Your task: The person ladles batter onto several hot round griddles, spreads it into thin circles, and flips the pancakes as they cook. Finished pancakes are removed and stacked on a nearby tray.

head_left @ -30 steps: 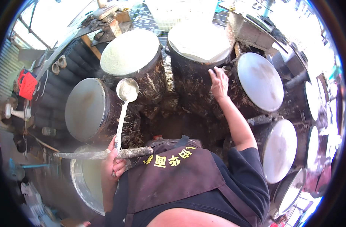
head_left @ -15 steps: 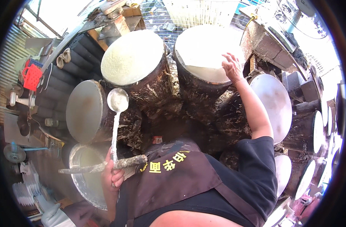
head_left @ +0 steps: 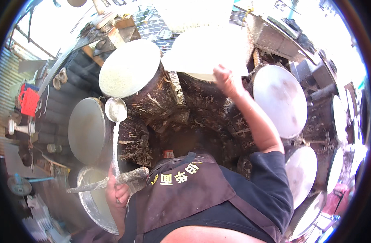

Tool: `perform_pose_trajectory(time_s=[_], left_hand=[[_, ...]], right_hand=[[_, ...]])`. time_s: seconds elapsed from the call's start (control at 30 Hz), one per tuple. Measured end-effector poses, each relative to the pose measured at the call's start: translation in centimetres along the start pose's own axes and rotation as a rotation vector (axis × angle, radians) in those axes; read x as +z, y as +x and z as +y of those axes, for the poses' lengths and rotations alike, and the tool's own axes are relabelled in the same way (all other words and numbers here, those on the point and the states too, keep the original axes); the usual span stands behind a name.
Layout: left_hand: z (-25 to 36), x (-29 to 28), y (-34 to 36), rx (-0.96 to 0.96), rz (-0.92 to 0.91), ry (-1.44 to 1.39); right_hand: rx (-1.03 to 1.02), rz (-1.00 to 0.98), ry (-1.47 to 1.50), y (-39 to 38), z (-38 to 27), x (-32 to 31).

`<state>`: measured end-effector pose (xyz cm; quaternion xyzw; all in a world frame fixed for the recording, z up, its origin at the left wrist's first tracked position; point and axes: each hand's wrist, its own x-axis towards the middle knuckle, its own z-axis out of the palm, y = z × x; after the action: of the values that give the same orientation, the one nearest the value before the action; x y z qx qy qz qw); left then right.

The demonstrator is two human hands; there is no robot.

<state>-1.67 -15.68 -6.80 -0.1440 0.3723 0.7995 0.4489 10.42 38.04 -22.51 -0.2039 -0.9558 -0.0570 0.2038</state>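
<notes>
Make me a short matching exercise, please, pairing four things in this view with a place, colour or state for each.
Things:
1. Ladle
2. Plastic basket
3. Apron
4. Round vessel

Descriptions:
A. Brown, with yellow characters
B. Open-topped, at the lower left of the view
C. In the person's left grip, bowl uppermost in the view
D. Red, near the left edge

Right pairs: 1-C, 2-D, 3-A, 4-B

I see a black short-sleeved T-shirt (head_left: 270,182) under a dark brown apron (head_left: 193,198), yellow characters (head_left: 177,177) curving across its chest, a wide matching strap (head_left: 252,212), a ring (head_left: 118,201) on the left fingers (head_left: 121,190)
</notes>
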Motion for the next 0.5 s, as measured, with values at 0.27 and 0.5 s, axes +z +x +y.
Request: perform_pose_trajectory(time_s=[0.27,0.5], left_hand=[[3.0,-5.7,-0.8,-0.146,-0.181,0.171],[4.0,-7.3,-1.3,-0.31,-0.214,0.435]], right_hand=[[0.526,0.285,0.582,-15.4,-19.2,-8.2],[0.787,-0.056,0.339,-28.8,-25.1,-12.9]])
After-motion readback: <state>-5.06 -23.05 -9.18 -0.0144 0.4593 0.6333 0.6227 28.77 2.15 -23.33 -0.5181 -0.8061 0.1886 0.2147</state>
